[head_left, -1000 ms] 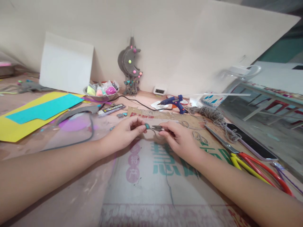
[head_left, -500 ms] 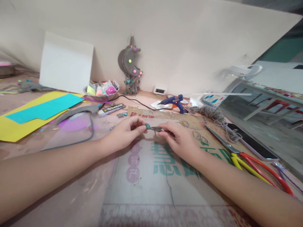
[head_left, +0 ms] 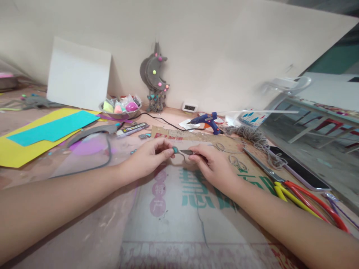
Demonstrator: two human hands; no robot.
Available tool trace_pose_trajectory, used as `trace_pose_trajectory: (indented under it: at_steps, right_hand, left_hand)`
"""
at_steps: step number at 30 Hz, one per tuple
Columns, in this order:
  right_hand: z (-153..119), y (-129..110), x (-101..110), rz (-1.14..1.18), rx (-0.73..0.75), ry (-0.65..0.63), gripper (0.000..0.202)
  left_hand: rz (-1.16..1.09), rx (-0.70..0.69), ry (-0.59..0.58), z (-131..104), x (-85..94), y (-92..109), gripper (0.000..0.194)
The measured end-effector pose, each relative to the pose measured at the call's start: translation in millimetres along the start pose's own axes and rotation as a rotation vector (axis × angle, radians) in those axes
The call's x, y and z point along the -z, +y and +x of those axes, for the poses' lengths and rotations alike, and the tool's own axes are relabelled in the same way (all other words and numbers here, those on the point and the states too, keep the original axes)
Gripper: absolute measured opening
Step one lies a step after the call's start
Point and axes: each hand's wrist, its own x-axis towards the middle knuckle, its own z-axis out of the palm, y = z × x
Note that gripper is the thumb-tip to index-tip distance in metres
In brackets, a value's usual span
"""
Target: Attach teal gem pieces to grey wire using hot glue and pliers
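Observation:
Between finger and thumb, my left hand [head_left: 157,155] pinches a small teal piece [head_left: 175,150] with a thin grey cord attached. Just to its right, my right hand [head_left: 209,160] is closed on a small grey pointed piece [head_left: 186,152], its tip facing the teal piece. A loop of grey cord [head_left: 185,158] hangs between the two hands. Both hands are held over a printed cardboard sheet [head_left: 179,224] under clear plastic.
Scissors [head_left: 276,179], a phone [head_left: 300,168] and a coil of grey cord [head_left: 249,134] lie at the right. Behind stand a blue glue gun [head_left: 206,119] and a bowl of clay [head_left: 120,112]. Yellow [head_left: 17,157] and turquoise sheets [head_left: 56,127] lie left.
The pointed piece in my right hand has drawn slightly away from the teal piece, and more cord shows between them. My left hand is almost unmoved.

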Motion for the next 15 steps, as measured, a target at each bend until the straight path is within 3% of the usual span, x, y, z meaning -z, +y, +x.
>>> trace_pose_trajectory:
  at_steps: [4,8,10,12,15]
  right_hand:
    - [0.9,3.5,-1.4,0.038,-0.088,0.103,0.024]
    - [11.2,17.2,-0.1,0.026,-0.032,0.177,0.034]
    - [15.0,17.3,8.1,0.000,-0.003,0.214,0.030]
    - [11.2,7.6,22.7,-0.022,0.062,0.232,0.019]
    - [-13.3,-17.3,47.3,-0.075,0.216,0.148,0.025]
  left_hand:
    - [0.000,-0.003,0.007,0.6,0.5,-1.4,0.017]
    - [-0.006,0.013,0.009,1.1,1.0,-2.9,0.017]
    - [-0.017,0.022,0.006,0.9,1.0,-3.0,0.018]
    - [-0.004,0.024,0.009,0.6,1.2,-2.2,0.019]
    - [0.031,0.019,0.013,0.3,1.4,-0.3,0.020]
